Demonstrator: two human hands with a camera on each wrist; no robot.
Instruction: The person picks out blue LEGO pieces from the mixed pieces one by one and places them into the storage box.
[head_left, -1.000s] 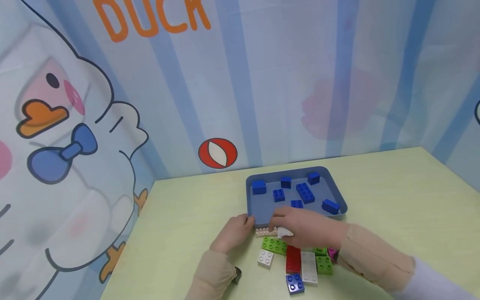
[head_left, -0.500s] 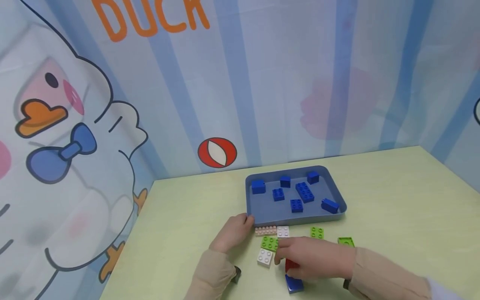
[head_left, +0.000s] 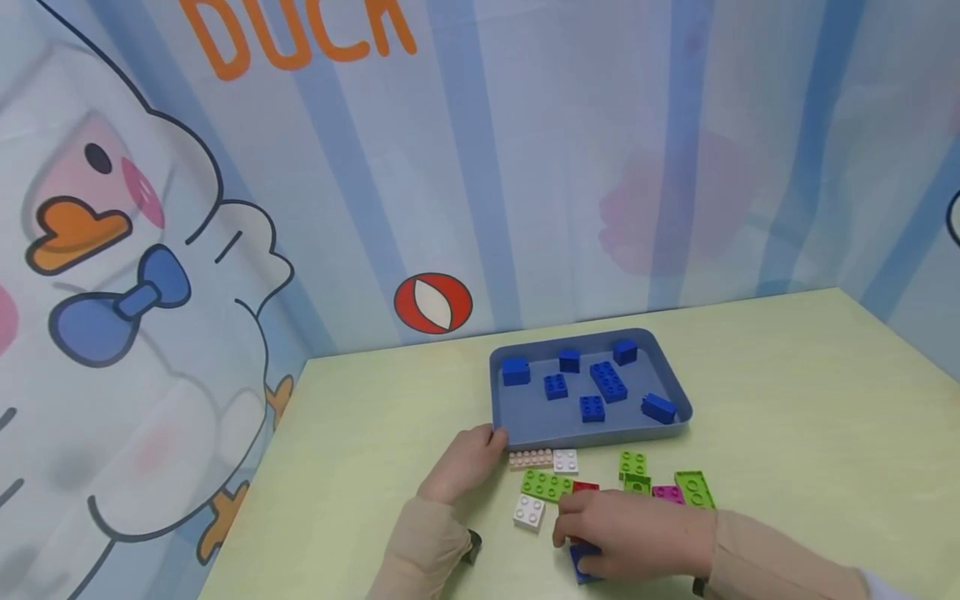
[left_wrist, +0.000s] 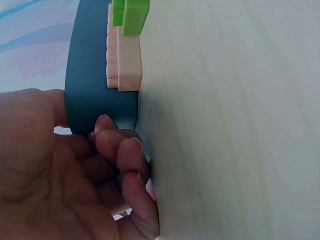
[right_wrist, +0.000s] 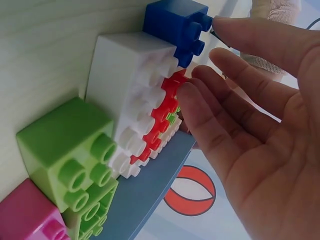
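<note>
My left hand grips the near left corner of a blue-grey tray; in the left wrist view its fingers curl against the tray wall. The right hand hovers low over the bricks, fingers loosely bent and nothing held between them. Its thumb tip is right at the studs of a blue toy brick in the right wrist view. Beside that brick stand a long white brick and a red brick. In the head view, the right hand covers the white one and most of the red one.
Several blue bricks lie spread inside the tray. In front of it are a peach brick, small white bricks, green bricks and a magenta brick. A printed curtain hangs behind the table.
My right hand has moved from near the tray's front edge towards me, over the red, white and blue bricks. The left hand stays on the tray corner.
</note>
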